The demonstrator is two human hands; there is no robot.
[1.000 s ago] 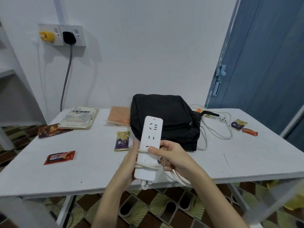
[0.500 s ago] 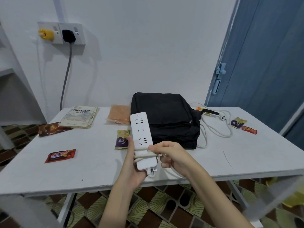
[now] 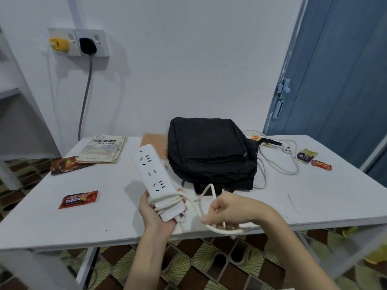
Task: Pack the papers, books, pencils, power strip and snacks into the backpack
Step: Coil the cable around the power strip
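Note:
My left hand grips the lower end of a white power strip, which tilts up and to the left above the table's front edge. A few turns of its white cord wrap the strip's base. My right hand pinches a loop of that cord just to the right. The black backpack lies flat and zipped at the table's middle back. The cord's plug rests to the right of the backpack. Books lie at the back left. A red snack bar sits front left.
The white table also holds a dark snack packet, an orange packet behind the strip, and small snacks at the right. A wall socket with a black plug is above. A blue door stands at the right.
The power strip has tipped from upright to leaning left. My right hand has moved off the strip to the right, pulling a loop of cord out with it.

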